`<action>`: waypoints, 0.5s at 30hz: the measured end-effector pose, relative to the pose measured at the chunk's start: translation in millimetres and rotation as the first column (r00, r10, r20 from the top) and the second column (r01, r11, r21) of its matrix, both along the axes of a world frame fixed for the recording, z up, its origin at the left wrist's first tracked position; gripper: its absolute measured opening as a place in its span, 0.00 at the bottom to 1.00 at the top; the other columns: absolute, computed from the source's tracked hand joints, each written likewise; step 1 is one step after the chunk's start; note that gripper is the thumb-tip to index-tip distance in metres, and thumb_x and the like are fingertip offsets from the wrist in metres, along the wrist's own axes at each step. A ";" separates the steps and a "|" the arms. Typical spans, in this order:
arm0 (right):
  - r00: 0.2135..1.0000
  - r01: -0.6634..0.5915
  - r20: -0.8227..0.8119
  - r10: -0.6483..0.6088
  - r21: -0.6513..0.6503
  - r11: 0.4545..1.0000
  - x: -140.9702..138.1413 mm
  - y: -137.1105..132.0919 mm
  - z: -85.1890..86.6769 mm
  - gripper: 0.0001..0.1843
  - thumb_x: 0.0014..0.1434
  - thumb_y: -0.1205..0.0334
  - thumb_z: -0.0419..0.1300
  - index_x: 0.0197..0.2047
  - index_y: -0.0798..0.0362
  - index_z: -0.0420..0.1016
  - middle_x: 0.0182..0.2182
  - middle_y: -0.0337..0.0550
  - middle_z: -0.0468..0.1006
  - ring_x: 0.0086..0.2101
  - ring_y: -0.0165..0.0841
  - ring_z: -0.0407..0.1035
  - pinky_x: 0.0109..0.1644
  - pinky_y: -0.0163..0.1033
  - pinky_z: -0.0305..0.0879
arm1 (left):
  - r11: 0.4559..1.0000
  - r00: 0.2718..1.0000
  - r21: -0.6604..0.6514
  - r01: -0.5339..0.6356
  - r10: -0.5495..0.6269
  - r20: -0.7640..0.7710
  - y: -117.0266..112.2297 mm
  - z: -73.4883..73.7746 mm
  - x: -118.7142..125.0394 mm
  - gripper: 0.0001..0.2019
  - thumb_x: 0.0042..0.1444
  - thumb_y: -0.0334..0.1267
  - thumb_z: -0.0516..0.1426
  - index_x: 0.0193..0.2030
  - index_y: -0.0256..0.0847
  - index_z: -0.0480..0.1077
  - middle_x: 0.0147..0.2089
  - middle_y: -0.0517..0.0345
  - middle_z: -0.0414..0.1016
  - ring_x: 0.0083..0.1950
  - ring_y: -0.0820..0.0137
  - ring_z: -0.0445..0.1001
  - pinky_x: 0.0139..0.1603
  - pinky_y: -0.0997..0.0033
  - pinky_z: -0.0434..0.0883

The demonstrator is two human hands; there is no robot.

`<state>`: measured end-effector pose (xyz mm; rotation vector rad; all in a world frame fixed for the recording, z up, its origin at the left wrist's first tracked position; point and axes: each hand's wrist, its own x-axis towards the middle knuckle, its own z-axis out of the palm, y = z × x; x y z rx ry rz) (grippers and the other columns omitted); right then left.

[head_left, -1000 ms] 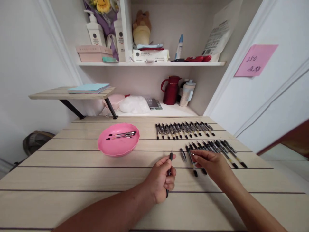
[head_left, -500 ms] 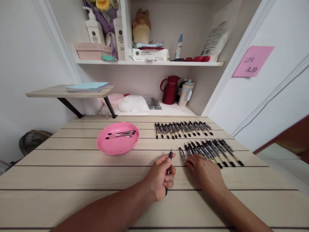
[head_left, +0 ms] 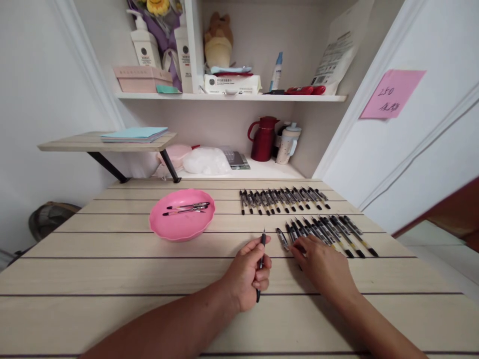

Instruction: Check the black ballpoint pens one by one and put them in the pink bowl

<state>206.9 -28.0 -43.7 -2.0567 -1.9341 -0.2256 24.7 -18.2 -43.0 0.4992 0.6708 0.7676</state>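
My left hand (head_left: 251, 273) is closed around a black pen (head_left: 262, 249), its fine point facing up and away from me. Just right of it, a loose pen cap (head_left: 282, 239) lies on the table. My right hand (head_left: 318, 259) reaches over the left end of the nearer row of pens (head_left: 331, 232), fingers curled down beside the cap. Its fingertips are partly hidden, so what they hold cannot be made out. Behind lies a second row of pens (head_left: 282, 199), side by side. Several pens (head_left: 187, 208) rest in a pink bowl (head_left: 175, 232) to the left.
The slatted wooden table (head_left: 149, 274) meets a white cabinet at the back. A small raised stand (head_left: 75, 142) with blue paper (head_left: 134, 133) is at the back left. A red jug (head_left: 263, 139) and a tumbler (head_left: 288, 144) stand at the back right.
My right hand has shifted slightly right and lifted a little at the near row's left end. My left hand still holds the pen, almost unmoved.
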 end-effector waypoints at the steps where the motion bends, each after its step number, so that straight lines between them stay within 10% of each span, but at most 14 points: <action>1: 0.999 -0.010 -0.048 0.010 0.003 1.000 -0.9 -1.1 4.0 0.12 0.56 0.57 0.50 0.28 0.50 0.70 0.27 0.40 0.74 0.23 0.30 0.66 0.23 0.34 0.48 | 1.000 1.000 0.000 -0.016 0.016 0.000 0.0 -0.6 0.7 0.16 0.50 0.40 0.56 0.47 0.42 0.63 0.22 0.67 0.61 0.14 0.85 0.48 0.15 0.83 0.42; 7: 0.793 -0.254 -0.577 0.197 -0.018 0.967 -39.2 -32.4 10.4 0.07 0.56 0.58 0.49 0.29 0.51 0.63 0.21 0.37 0.71 0.22 0.30 0.65 0.26 0.33 0.58 | 0.975 0.973 -0.035 -0.217 0.219 0.068 1.7 -5.7 7.4 0.10 0.51 0.41 0.55 0.38 0.40 0.62 0.26 0.61 0.66 0.23 0.77 0.66 0.25 0.77 0.62; 15: 0.767 -0.268 -0.597 0.236 0.037 0.963 -78.0 -45.4 -12.2 0.05 0.53 0.66 0.48 0.34 0.52 0.63 0.27 0.41 0.74 0.27 0.32 0.68 0.31 0.35 0.61 | 0.971 0.959 -0.044 -0.235 0.239 0.151 5.1 -7.7 10.1 0.11 0.49 0.40 0.57 0.37 0.40 0.63 0.36 0.53 0.70 0.38 0.68 0.71 0.39 0.67 0.66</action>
